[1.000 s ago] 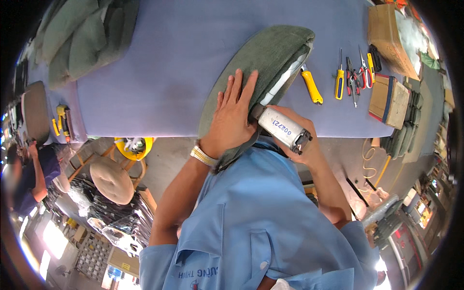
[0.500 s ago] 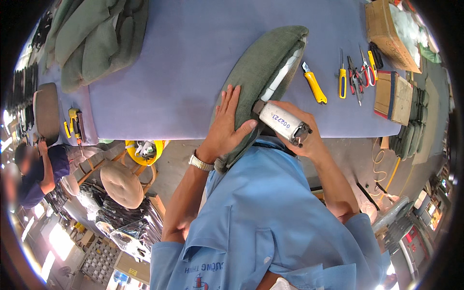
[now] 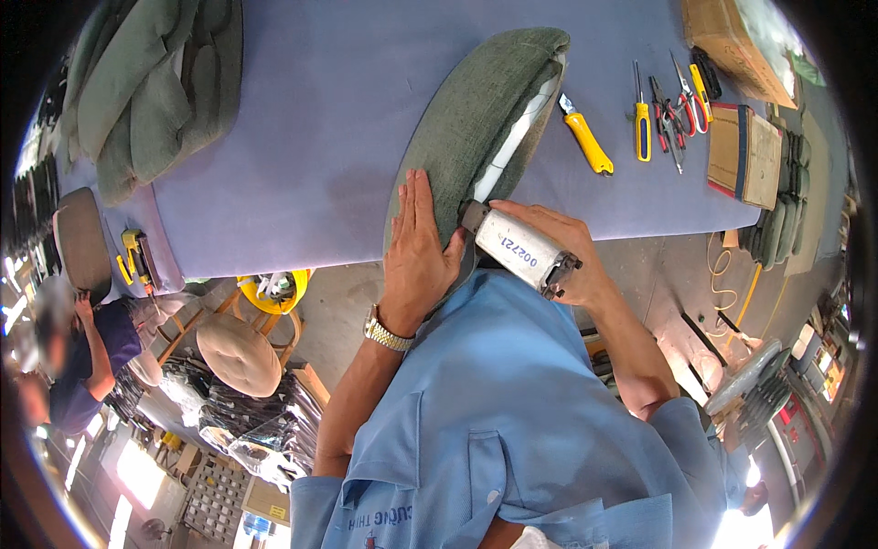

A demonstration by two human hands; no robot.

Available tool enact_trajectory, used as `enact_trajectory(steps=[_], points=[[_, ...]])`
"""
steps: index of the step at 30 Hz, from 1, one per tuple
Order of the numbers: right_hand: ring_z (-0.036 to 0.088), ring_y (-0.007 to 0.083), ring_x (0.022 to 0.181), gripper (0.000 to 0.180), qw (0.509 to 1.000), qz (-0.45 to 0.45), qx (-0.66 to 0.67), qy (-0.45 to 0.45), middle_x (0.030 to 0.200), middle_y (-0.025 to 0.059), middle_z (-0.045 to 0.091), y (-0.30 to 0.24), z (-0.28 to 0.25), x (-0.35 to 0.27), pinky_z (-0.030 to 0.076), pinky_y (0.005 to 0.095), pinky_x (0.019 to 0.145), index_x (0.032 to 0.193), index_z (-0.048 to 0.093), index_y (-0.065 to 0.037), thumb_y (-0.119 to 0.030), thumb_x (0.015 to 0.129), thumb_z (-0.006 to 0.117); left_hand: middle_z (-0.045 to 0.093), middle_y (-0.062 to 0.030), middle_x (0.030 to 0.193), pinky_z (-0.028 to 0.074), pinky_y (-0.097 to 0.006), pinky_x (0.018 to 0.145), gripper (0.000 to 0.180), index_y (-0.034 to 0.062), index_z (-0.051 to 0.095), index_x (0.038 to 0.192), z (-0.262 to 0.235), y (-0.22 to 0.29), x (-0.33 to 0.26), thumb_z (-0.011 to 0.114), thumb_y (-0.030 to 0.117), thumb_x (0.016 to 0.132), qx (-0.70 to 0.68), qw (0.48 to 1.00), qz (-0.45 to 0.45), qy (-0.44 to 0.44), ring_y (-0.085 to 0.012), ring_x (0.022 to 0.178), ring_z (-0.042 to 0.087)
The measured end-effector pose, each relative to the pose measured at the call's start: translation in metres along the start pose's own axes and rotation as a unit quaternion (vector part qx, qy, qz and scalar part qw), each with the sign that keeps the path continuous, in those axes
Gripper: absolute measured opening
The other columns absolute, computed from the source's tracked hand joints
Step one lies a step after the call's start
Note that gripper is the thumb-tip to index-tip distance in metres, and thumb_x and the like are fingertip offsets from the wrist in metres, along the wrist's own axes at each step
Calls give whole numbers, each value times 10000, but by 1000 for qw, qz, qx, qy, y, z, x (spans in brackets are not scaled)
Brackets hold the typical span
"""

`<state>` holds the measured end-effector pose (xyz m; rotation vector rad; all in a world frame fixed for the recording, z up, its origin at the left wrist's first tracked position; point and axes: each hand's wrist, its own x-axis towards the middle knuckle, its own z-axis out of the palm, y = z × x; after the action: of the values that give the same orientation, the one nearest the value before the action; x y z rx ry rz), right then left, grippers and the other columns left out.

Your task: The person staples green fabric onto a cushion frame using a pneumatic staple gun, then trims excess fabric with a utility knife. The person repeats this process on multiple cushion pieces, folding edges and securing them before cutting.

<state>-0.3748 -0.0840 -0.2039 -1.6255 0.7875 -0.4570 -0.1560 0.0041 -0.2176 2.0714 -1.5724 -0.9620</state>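
A long, curved, dark green fabric cushion [image 3: 457, 119] lies on the blue-grey table, its near end reaching over the front edge toward my body. Along its right side the cover gapes, and a white strip [image 3: 517, 142] of the inside shows. My left hand [image 3: 413, 261] rests flat on the fabric at the near part, fingers stretched out and thumb toward the gap. Gripped in my right hand [image 3: 578, 261] is a silver staple gun [image 3: 517, 245]. Its dark nose meets the cushion's side at the near end of the white strip; the exact contact is hidden.
Right of the cushion lie a yellow utility knife [image 3: 587, 142], a screwdriver [image 3: 643, 128], pliers [image 3: 668, 123] and scissors [image 3: 692, 110]. Cardboard boxes [image 3: 743, 160] stand beyond. Green cushions [image 3: 155, 82] are piled far left. A yellow bucket [image 3: 297, 295] and another person [image 3: 87, 366] are lower left.
The whole view has shifted slightly. On the cushion, the staple gun's nose and my left hand have slid toward the near end. My left thumb has drawn in closer to the hand.
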Motion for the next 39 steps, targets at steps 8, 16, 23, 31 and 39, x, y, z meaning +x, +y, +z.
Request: enact_trajectory(steps=[8, 16, 23, 31, 39], points=[[688, 332, 1153, 1021, 996, 77, 25, -29, 1311, 182, 686, -10, -1, 9, 521, 375, 1014, 1452, 590, -55, -263, 480, 820, 262, -245, 1677, 378, -585, 1181, 954, -22, 185, 1626, 4, 6, 5, 740, 143, 868, 11, 1000, -23, 10, -440, 1545, 274], [680, 334, 1173, 1041, 996, 80, 10, -33, 1307, 189, 684, -6, 0, -4, 504, 379, 1034, 1468, 581, -56, -370, 492, 765, 306, -284, 1640, 329, -476, 1231, 953, -59, 207, 1607, 7, 9, 1, 712, 20, 803, 31, 999, -15, 31, -419, 1528, 314], [683, 328, 1110, 1102, 995, 78, -41, -40, 1259, 173, 695, -12, 5, -4, 514, 357, 990, 1463, 584, -62, -463, 464, 824, 310, -284, 1638, 350, -479, 1218, 964, -49, 201, 1610, 5, 13, -1, 707, -3, 791, 28, 999, -32, 13, -418, 1527, 317], [711, 299, 1077, 822, 996, 83, -20, -30, 1278, 171, 701, -16, 9, 2, 524, 351, 961, 1416, 606, -20, -445, 740, 803, 298, -244, 1661, 373, -566, 1188, 973, -15, 202, 1623, 7, 8, 1, 733, 33, 809, 24, 999, -27, 30, -423, 1532, 313], [680, 362, 1107, 1140, 994, 84, -14, -65, 1248, 199, 686, -8, 6, -8, 504, 385, 967, 1473, 557, -29, -805, 646, 681, 279, -242, 1672, 372, -583, 1188, 966, -9, 214, 1623, 1, 7, 1, 752, 55, 823, 0, 999, -30, 21, -422, 1535, 309]])
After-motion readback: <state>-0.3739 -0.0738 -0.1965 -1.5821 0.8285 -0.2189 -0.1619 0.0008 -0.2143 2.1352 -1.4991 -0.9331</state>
